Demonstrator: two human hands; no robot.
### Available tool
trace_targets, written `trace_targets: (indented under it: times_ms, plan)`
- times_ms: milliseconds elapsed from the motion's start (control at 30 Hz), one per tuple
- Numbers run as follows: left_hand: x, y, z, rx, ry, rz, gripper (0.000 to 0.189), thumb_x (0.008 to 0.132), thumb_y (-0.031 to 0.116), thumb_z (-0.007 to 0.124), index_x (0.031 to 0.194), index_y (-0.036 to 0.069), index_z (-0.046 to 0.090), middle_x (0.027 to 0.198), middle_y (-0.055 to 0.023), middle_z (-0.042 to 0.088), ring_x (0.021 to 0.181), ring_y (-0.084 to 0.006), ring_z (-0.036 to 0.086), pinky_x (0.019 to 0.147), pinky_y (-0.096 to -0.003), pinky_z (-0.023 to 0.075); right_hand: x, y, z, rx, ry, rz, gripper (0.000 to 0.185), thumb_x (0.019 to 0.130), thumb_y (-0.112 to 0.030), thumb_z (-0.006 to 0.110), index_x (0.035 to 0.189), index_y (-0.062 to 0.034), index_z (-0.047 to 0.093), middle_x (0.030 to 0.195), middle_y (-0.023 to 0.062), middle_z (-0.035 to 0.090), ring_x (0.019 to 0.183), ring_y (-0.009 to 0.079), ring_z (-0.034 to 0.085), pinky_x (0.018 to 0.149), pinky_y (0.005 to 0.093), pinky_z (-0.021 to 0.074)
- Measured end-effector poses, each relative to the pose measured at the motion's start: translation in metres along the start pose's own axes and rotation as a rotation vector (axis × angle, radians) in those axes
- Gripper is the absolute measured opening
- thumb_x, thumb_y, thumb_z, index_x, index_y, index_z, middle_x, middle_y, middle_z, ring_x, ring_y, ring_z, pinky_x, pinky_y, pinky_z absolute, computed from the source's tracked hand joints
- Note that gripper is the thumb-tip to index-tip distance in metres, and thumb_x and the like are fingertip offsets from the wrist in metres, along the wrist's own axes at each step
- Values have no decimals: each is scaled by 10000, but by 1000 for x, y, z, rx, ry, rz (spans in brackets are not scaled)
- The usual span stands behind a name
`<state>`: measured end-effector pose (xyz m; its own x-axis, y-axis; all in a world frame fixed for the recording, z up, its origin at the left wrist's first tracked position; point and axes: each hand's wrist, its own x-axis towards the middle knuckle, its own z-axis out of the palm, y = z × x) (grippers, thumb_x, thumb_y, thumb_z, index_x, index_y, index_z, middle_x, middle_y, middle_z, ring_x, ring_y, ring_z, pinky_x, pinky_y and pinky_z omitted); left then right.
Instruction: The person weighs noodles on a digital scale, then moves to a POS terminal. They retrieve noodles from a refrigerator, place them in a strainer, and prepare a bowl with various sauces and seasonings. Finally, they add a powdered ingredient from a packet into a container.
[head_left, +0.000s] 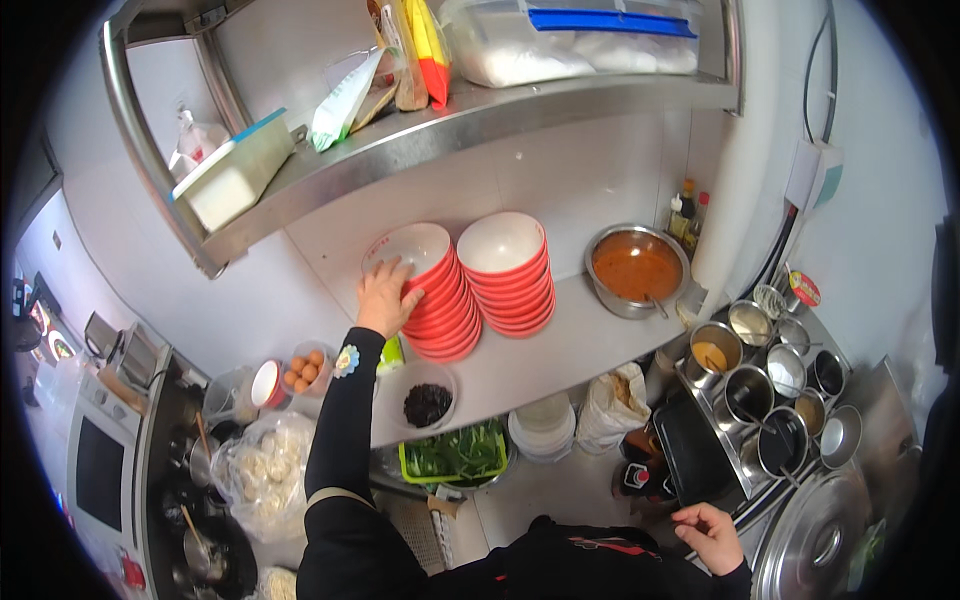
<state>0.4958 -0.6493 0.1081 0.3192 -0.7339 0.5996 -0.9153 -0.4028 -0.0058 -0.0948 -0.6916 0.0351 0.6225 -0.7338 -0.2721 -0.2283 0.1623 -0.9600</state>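
My left hand (388, 296) is at the left stack of red bowls with white insides (442, 322). Its fingertips reach over the near rim into the top bowl (424, 251), while the thumb lies against the red outside. Right beside it stands a second stack of similar bowls (517, 300). Below my left hand, a clear tub of dark food pieces (427, 405) sits at the shelf's front edge. My right hand (709, 536) hangs low at the right with fingers loosely bent and nothing visible in it, close to a black tray (694, 442).
A steel bowl of orange-red sauce (636, 266) stands right of the stacks. Several metal pots with ladles (750, 390) crowd the right side. A steel shelf (480, 112) overhangs the back. Leafy greens (457, 450), eggs (304, 371) and bagged noodles (270, 472) lie lower down.
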Motion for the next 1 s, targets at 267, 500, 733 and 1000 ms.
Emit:
trace_targets:
  times_ms: [267,500,733,1000]
  plan:
    - [20,-17,11,-185,-132,28,179,844,238,576,831,72,639,872,-105,642,1012,-298,558,1022,-630,201,32,-8,43,34,79,19,199,825,40,623,1022,8,620,871,-3,621,785,40,553,710,182,434]
    - [58,-59,4,-669,7,-301,209,850,246,605,904,48,647,876,-129,649,832,-251,620,853,-390,458,46,-16,65,6,46,41,218,836,23,631,1053,4,621,875,-2,616,782,42,566,697,183,442]
    - [48,-92,33,-1851,247,-655,279,968,219,485,1128,5,564,1103,-86,624,976,-176,599,876,-325,477,40,-18,80,-63,2,39,215,849,-12,640,1063,-3,618,883,-2,615,789,53,580,702,187,448]
    - [43,-79,14,-2042,348,-635,256,962,172,497,1162,17,540,1144,-79,606,1040,-174,574,929,-341,455,44,-23,89,-214,-22,-54,216,836,-91,669,1040,-32,631,862,22,608,791,82,577,700,230,459]
